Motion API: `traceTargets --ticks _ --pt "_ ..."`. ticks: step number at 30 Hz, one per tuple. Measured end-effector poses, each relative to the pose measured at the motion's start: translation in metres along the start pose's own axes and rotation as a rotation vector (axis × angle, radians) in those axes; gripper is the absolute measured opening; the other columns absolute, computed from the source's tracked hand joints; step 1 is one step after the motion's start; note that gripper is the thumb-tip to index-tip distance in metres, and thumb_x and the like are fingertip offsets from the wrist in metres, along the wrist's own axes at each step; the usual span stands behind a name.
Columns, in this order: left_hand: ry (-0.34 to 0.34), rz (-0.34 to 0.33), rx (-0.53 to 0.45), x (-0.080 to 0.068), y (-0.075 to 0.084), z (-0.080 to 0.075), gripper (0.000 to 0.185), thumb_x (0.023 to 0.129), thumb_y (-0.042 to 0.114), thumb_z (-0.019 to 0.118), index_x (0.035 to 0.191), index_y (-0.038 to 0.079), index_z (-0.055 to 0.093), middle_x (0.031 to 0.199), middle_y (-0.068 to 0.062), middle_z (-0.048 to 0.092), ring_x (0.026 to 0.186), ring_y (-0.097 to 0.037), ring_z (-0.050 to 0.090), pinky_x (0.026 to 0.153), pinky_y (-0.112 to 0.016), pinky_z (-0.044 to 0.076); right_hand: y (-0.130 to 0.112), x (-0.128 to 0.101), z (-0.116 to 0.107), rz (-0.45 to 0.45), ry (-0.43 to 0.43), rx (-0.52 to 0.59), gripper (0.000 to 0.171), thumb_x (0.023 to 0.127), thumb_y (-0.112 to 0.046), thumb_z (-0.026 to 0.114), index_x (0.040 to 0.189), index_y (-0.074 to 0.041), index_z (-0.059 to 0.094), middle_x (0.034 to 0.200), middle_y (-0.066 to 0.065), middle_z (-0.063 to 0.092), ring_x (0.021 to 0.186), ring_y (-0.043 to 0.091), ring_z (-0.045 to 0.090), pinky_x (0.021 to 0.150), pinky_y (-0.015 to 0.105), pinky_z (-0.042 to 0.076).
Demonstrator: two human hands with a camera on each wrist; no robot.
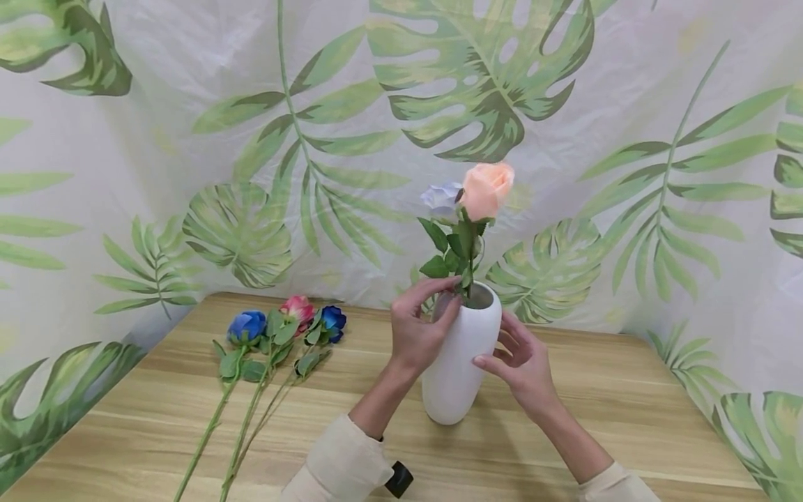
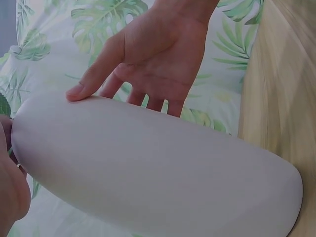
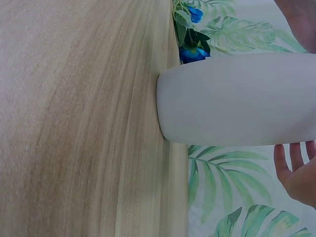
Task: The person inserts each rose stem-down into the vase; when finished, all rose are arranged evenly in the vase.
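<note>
A tall white vase (image 1: 458,369) stands on the wooden table (image 1: 627,390), holding a peach rose (image 1: 486,189) and a pale lavender flower (image 1: 441,197). My left hand (image 1: 453,296) is at the vase mouth, finger and thumb pinching the leafy rose stem (image 1: 467,261). My right hand (image 1: 511,348) is spread beside the vase, its thumb touching the wall. In the left wrist view the right hand (image 2: 153,54) rests its thumb on the vase (image 2: 148,173). The right wrist view has the vase (image 3: 237,98) side-on, with the right hand's fingertips (image 3: 296,170) just off it.
Three long-stemmed flowers lie on the table to the left: a blue rose (image 1: 247,325), a pink one (image 1: 297,307) and a darker blue one (image 1: 332,321). A leaf-print cloth (image 1: 314,139) hangs behind and along both sides of the table.
</note>
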State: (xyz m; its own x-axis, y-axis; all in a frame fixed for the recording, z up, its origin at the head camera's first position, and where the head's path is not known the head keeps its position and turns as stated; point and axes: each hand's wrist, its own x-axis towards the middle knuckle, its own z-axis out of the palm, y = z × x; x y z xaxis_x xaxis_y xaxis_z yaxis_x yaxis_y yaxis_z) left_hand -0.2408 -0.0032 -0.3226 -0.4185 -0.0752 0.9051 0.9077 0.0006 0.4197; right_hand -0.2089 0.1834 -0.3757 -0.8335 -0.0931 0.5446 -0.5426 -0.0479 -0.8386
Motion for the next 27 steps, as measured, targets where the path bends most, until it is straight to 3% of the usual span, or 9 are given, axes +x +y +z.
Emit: traceTargets --ticks 4,10,19,27 --pt "-0.063 0.006 0.013 -0.001 -0.001 -0.005 0.027 0.077 -0.018 0.074 0.104 -0.013 0.073 0.099 -0.025 0.075 0.093 -0.04 0.07 0.091 -0.037 0.061 0.0 0.0 0.0 0.0 -0.005 0.008 0.076 0.079 0.02 0.074 0.149 0.003 0.05 0.132 -0.004 0.066 0.115 0.014 0.066 0.089 0.028 0.06" --pt "-0.149 -0.038 0.016 -0.002 0.0 -0.011 0.024 0.084 -0.009 0.075 0.108 -0.01 0.074 0.105 -0.021 0.076 0.104 -0.037 0.067 0.097 -0.038 0.057 0.0 0.0 0.0 -0.005 -0.01 0.007 0.076 0.08 0.02 0.074 0.149 0.001 0.051 0.132 -0.004 0.066 0.116 0.014 0.066 0.09 0.029 0.06" --pt "-0.116 -0.057 -0.021 -0.001 0.001 -0.011 0.028 0.087 -0.009 0.076 0.115 -0.008 0.073 0.109 -0.021 0.075 0.105 -0.034 0.07 0.102 -0.039 0.056 -0.001 0.0 0.0 0.002 -0.016 -0.003 0.075 0.081 0.019 0.074 0.15 -0.001 0.051 0.133 -0.004 0.066 0.115 0.014 0.066 0.089 0.029 0.06" --pt "-0.093 -0.069 -0.023 0.0 0.001 -0.015 0.023 0.086 -0.01 0.076 0.109 -0.008 0.073 0.108 -0.021 0.074 0.103 -0.034 0.07 0.095 -0.036 0.058 0.0 0.0 -0.001 -0.01 -0.01 0.004 0.075 0.08 0.02 0.074 0.149 0.0 0.052 0.133 -0.003 0.066 0.115 0.015 0.066 0.089 0.029 0.06"
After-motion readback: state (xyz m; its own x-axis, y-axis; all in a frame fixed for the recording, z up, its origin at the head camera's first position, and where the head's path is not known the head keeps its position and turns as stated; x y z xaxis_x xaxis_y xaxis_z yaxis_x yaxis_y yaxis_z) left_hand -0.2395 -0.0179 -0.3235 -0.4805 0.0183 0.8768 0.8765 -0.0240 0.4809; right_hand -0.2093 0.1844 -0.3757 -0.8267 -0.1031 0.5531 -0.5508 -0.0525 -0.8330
